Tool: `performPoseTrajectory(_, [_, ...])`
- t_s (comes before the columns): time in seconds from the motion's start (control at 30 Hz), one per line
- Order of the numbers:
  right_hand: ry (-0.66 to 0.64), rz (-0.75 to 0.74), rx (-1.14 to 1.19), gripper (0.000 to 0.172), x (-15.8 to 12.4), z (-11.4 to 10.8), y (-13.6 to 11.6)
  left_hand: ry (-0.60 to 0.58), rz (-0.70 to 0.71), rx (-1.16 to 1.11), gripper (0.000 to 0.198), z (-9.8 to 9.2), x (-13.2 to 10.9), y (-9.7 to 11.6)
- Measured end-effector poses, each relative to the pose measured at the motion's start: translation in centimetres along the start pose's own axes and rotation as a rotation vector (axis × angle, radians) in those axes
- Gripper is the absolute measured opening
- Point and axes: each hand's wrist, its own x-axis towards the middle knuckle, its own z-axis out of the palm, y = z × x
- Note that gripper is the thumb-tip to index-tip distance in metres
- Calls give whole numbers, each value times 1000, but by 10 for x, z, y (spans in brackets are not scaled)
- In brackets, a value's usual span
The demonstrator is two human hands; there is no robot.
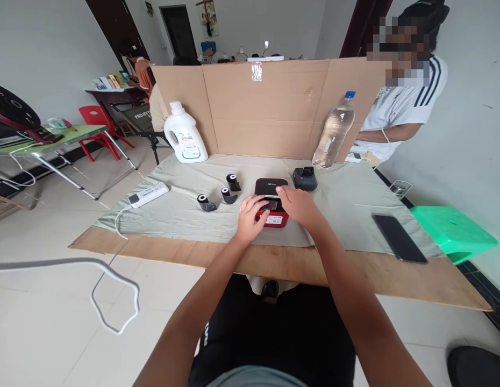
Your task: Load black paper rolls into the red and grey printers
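A small red and black label printer [271,189] sits in the middle of the cloth-covered table. My left hand [250,216] grips its near left side, fingers curled on the top edge. My right hand [299,205] rests over its right side, fingers closed around the body. Three black rolls [233,183] lie just left of the printer. A second, dark blue-grey printer [305,178] stands right behind my right hand.
A white detergent jug [184,134] and a clear water bottle [334,131] stand before a cardboard screen [270,102]. A power strip [148,194] lies far left, a black phone [399,237] near right. Another person [403,107] stands at the right; a green stool [451,228] is beside the table.
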Motion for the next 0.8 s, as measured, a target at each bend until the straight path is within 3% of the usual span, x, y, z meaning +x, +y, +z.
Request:
performPoseTrajectory(0.1, [137,-47,333,56,-12,25,22,14,-53,-64,34,2,0,-1])
performPoseTrajectory(0.17, [215,-107,429,51,-18,46,37,39,-175,-207,51,5,1,-3])
performPoseTrajectory(0.23, [294,-89,492,60,-22,68,46,21,-338,-397,71,8,0,-7])
performPoseTrajectory(0.3, [278,-28,606,74,-25,85,50,-62,-459,-548,77,10,0,-10])
performPoseTrajectory(0.4, [259,-53,620,84,-25,99,50,-167,-553,-638,74,11,3,-11])
performPoseTrajectory(0.57, [389,-42,532,91,4,96,57,-156,-657,-730,81,20,42,-13])
performPoseTrajectory(0.8, [451,-32,367,80,107,66,85,-40,-737,-1020,92,64,132,-52])
